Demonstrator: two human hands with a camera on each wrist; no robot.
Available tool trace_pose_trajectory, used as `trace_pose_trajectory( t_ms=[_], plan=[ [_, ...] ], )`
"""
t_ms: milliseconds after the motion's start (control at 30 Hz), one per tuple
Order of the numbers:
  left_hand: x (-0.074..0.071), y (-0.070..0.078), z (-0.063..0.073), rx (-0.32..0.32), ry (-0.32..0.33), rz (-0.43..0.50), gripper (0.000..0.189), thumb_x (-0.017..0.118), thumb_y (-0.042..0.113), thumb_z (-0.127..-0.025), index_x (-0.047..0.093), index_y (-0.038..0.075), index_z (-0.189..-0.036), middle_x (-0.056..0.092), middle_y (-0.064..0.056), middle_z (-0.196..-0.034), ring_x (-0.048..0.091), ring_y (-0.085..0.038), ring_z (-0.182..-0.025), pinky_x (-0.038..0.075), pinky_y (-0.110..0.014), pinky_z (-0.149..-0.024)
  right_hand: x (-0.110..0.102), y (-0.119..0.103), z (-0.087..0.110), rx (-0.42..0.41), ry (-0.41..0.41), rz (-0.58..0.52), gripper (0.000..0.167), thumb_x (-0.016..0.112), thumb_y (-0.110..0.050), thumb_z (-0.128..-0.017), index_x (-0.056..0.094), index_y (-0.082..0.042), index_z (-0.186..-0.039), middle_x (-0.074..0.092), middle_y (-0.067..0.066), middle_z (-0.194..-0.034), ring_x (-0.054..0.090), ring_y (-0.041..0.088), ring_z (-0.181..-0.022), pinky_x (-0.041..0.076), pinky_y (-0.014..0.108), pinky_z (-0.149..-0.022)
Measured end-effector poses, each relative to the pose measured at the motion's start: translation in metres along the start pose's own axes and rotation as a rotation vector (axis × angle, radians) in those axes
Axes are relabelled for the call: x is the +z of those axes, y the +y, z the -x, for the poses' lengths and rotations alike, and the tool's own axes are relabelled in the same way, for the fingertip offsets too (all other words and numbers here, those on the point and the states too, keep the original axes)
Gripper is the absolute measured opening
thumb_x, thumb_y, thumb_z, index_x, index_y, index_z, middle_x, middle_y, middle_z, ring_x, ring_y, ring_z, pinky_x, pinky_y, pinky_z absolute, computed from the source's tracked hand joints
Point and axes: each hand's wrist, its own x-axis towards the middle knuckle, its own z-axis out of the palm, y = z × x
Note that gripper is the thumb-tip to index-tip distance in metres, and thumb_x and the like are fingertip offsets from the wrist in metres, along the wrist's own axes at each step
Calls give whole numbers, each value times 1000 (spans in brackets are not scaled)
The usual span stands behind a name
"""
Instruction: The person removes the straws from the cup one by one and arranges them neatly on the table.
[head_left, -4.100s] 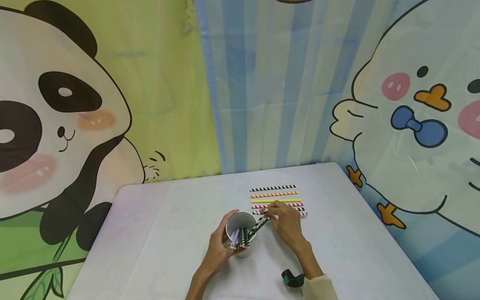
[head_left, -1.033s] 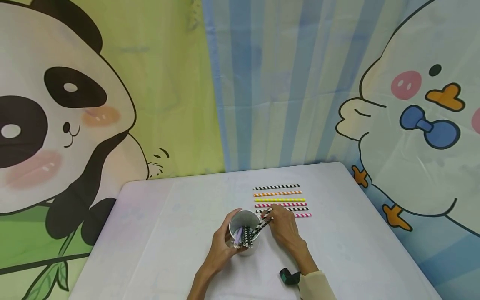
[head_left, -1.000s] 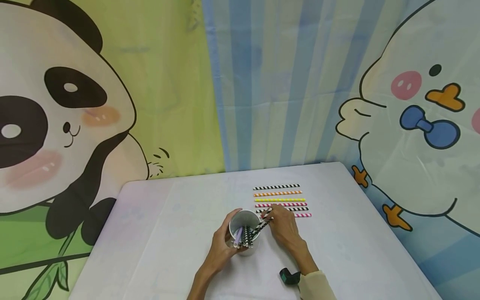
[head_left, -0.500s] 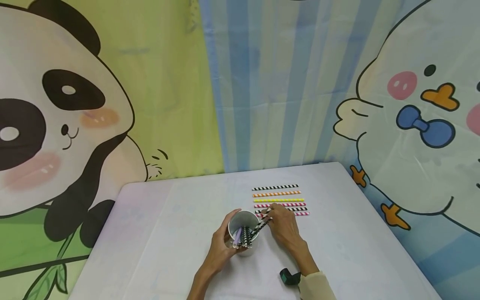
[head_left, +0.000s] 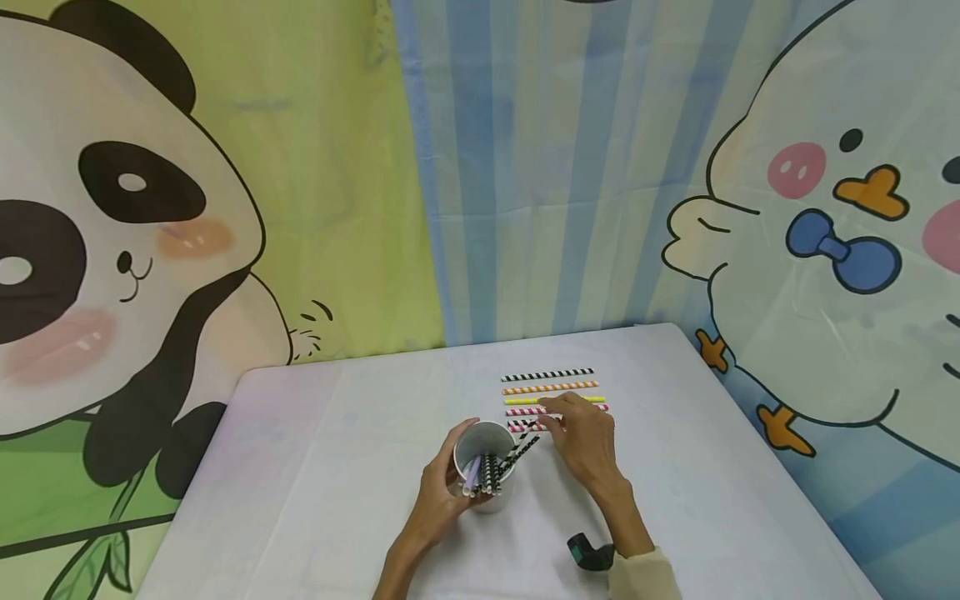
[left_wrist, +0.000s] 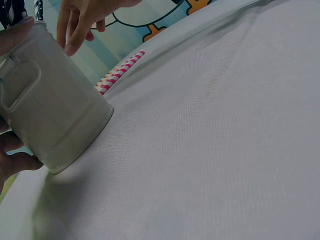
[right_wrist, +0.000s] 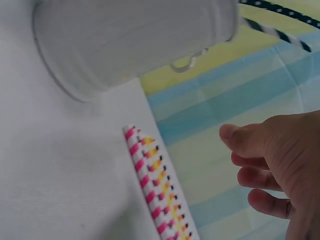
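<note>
My left hand [head_left: 438, 493] grips a white cup [left_wrist: 60, 100], tilted with its mouth toward the head camera; a small loop handle shows on its side. Inside stand several paper straws: lilac ones [head_left: 472, 475], black-and-white patterned ones [head_left: 491, 475], and two leaning out to the right past the rim, one dotted [head_left: 527, 448] and one striped. Just right of these, my right hand [head_left: 585, 437] hovers with fingers loosely bent and nothing between them. In the right wrist view, thumb and fingertips stand apart from the cup and straws.
Behind the cup lies a row of straws on the white table [head_left: 337, 467]: black-striped [head_left: 547, 375], orange-striped [head_left: 551, 388], yellow [head_left: 521, 402], and red or pink ones nearest, partly covered by my right hand. A black device [head_left: 589, 553] sits at my right wrist. Cartoon curtains enclose the back.
My right hand has let go of the striped straw at the cup's rim and drawn back slightly to the right, its fingers loosening. My left hand keeps holding the cup.
</note>
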Motion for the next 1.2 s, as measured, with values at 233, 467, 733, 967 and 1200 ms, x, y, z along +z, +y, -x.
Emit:
trace_pose_trajectory(
  t_ms=[233,467,733,967,1200],
  plan=[
    [-1,-1,1,3,-3,-5,108,70,-10,-74,39,35,-167,60,-12,-156,65,-43,-136,57,-42,-113,-24,-11,-9,-37,95,-113,35,96,-11,-81,86,-12,-115,80,4,-96,66,18,-75,50,30,-63],
    [0,1,1,-18,2,18,108,66,-10,-73,40,37,-166,60,-6,-156,65,-39,-137,57,-41,-113,-43,-27,-13,-16,160,-309,30,88,-4,-90,85,-10,-119,81,5,-108,76,23,-103,58,28,-88],
    [1,0,0,-10,1,10,106,73,-9,-76,39,30,-168,60,-10,-156,65,-42,-137,57,-37,-111,-61,-54,-10,-92,191,-553,36,88,-1,-87,84,-10,-121,82,7,-114,74,22,-112,51,17,-105],
    [-1,-2,0,20,2,-9,100,78,-1,-80,39,25,-169,62,-12,-154,68,-40,-133,59,-38,-110,-63,-88,0,-332,174,-537,38,94,-26,-85,84,-15,-120,82,1,-111,75,21,-105,51,33,-97],
    [-4,-6,0,96,-11,-36,91,84,40,-95,36,24,-170,59,-9,-160,66,-24,-139,58,-36,-112,-51,-110,17,-447,100,-400,49,101,-44,-72,84,-25,-113,78,-9,-108,72,12,-101,49,33,-91]
  ],
)
